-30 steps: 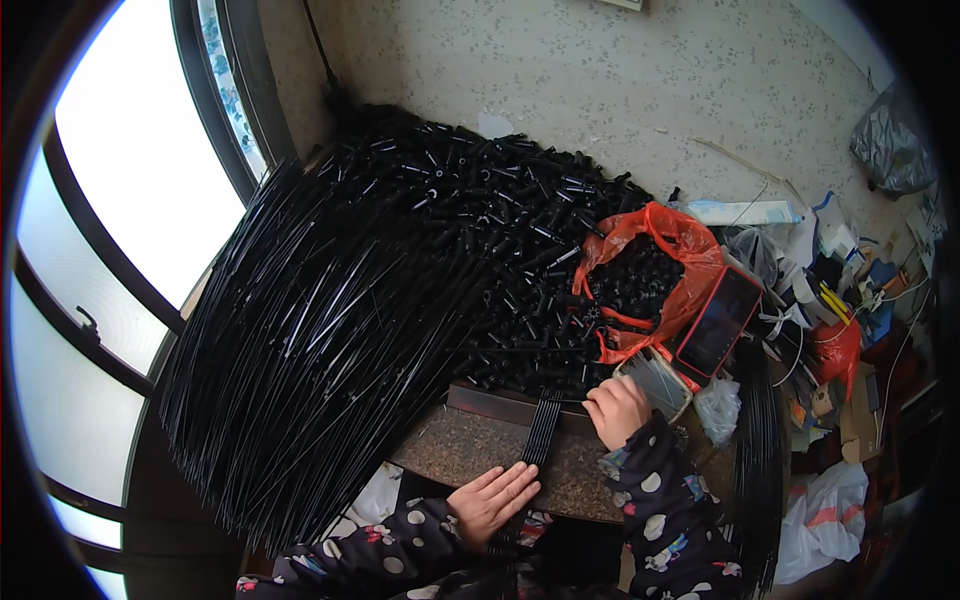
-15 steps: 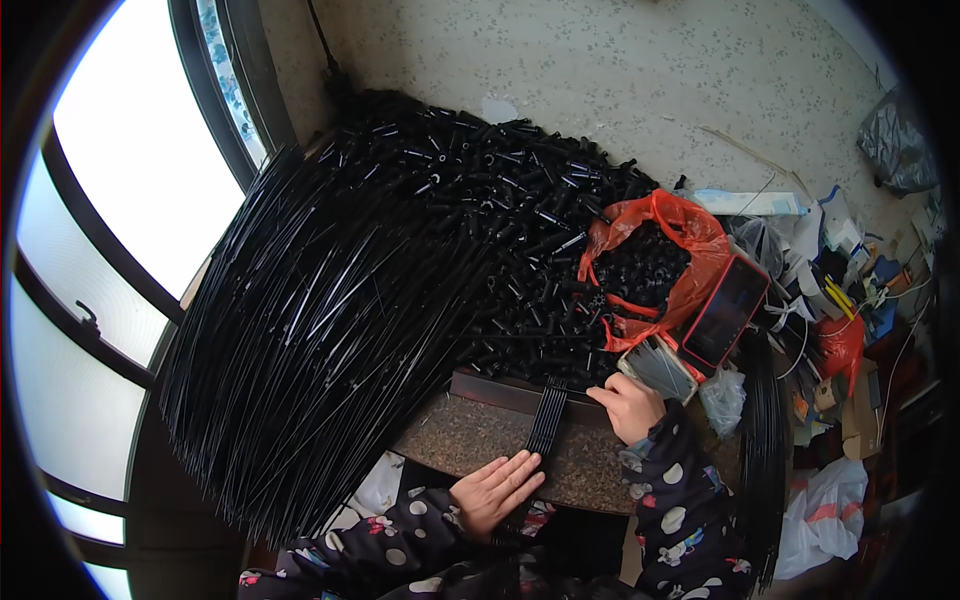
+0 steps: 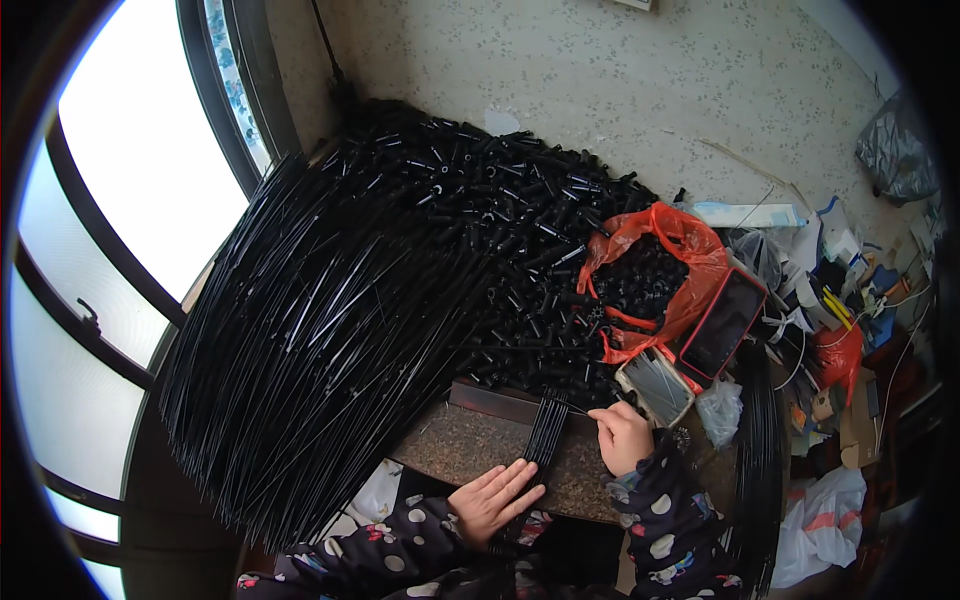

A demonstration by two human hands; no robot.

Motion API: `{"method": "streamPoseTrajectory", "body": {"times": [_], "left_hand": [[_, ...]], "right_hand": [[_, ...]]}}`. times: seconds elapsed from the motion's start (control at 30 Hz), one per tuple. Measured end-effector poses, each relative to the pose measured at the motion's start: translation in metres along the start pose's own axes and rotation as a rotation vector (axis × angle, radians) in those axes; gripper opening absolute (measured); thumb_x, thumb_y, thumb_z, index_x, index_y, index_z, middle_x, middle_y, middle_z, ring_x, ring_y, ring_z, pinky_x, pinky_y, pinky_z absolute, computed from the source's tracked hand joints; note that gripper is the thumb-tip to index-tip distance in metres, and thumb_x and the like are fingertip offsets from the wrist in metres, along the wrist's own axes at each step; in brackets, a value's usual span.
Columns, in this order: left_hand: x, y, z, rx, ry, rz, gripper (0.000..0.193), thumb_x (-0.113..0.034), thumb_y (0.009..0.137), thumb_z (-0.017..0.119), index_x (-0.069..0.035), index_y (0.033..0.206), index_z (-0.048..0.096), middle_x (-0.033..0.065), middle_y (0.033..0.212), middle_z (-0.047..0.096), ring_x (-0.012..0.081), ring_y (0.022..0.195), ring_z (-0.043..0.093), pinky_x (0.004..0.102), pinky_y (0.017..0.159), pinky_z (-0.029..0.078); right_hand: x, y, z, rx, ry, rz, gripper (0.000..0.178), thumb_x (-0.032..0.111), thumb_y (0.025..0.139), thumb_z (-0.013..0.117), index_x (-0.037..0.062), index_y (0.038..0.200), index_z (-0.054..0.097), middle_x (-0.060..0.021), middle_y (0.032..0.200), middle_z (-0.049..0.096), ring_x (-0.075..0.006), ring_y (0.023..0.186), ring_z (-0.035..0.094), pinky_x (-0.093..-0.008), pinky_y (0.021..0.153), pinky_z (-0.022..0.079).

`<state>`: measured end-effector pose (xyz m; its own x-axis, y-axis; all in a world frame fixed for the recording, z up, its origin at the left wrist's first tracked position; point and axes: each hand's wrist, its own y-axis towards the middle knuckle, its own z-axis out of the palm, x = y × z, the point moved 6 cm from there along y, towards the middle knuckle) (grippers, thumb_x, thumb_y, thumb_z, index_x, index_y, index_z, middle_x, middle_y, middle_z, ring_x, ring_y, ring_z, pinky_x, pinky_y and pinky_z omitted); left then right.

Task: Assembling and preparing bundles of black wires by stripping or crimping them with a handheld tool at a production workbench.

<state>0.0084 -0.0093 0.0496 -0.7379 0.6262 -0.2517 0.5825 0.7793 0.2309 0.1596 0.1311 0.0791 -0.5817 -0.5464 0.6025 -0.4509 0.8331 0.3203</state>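
A flat row of several thin black rods (image 3: 546, 432) lies side by side on the speckled brown tabletop (image 3: 445, 436), its far ends over a dark wooden strip (image 3: 492, 400). My left hand (image 3: 492, 502) rests flat across the near end of the rods, fingers stretched out. To the right of their far end, my right hand (image 3: 624, 438) is closed in a pinch. A thin, wire-like piece sticks out from its fingertips toward the rods; most of it is hidden by the fingers.
A big heap of long black rods (image 3: 310, 320) spreads on the left, beside short black tubular parts (image 3: 500, 190) at the back. On the right are an open red bag (image 3: 700, 250) of small black parts, a phone (image 3: 722, 322), a tray of thin wires (image 3: 656, 388) and clutter.
My right hand has shifted slightly nearer to me and turned, still pinched. My left hand stays flat on the rods. The whole view has shifted a little.
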Motion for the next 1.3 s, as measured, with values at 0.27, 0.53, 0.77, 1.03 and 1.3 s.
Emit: {"method": "streamPoseTrajectory", "body": {"times": [0.27,0.53,0.77,1.03,1.3], "left_hand": [[0.001,0.005,-0.007,0.01,-0.031,0.004,0.067,-0.032,0.073,0.049,-0.006,0.133,0.034,0.0201,0.138,0.029,0.0313,0.127,0.033,0.0388,0.101,0.029],[0.001,0.004,-0.003,0.01,-0.04,0.006,0.069,-0.031,0.072,0.049,-0.005,0.134,0.032,0.0201,0.138,0.028,0.0312,0.127,0.032,0.0395,0.101,0.029],[-0.002,-0.002,0.006,0.063,-0.015,0.036,0.077,-0.032,0.07,0.05,0.0,0.136,0.024,0.0211,0.141,0.021,0.0307,0.131,0.023,0.0396,0.103,0.024],[-0.004,0.0,0.004,0.069,-0.005,0.047,0.07,-0.029,0.072,0.047,0.0,0.133,0.03,0.0193,0.139,0.027,0.0296,0.129,0.028,0.0382,0.101,0.027],[-0.004,0.003,-0.001,0.041,-0.009,-0.013,0.068,-0.031,0.073,0.046,-0.002,0.133,0.031,0.0192,0.139,0.027,0.0303,0.128,0.03,0.0386,0.101,0.027]], "right_hand": [[-0.002,0.011,0.002,0.056,-0.081,-0.132,0.017,-0.002,0.073,0.055,0.0027,0.087,0.064,-0.0099,0.073,0.053,-0.0271,0.064,0.056,-0.0329,0.056,0.045],[-0.002,0.011,0.004,0.104,-0.202,-0.142,0.019,-0.001,0.074,0.056,0.0044,0.09,0.065,-0.0094,0.074,0.054,-0.0269,0.065,0.057,-0.0336,0.056,0.045],[-0.001,0.001,0.006,0.048,-0.147,-0.028,0.02,0.0,0.074,0.056,0.006,0.09,0.065,-0.0082,0.074,0.053,-0.0269,0.064,0.057,-0.0343,0.055,0.045],[0.001,0.019,0.0,0.133,-0.254,-0.251,0.023,0.0,0.071,0.056,0.0092,0.091,0.065,-0.006,0.075,0.053,-0.0251,0.065,0.057,-0.0346,0.056,0.046],[0.005,0.025,0.001,0.173,-0.31,-0.391,0.025,0.002,0.071,0.057,0.0119,0.092,0.065,-0.0045,0.078,0.053,-0.0231,0.067,0.057,-0.0331,0.057,0.047]]}}
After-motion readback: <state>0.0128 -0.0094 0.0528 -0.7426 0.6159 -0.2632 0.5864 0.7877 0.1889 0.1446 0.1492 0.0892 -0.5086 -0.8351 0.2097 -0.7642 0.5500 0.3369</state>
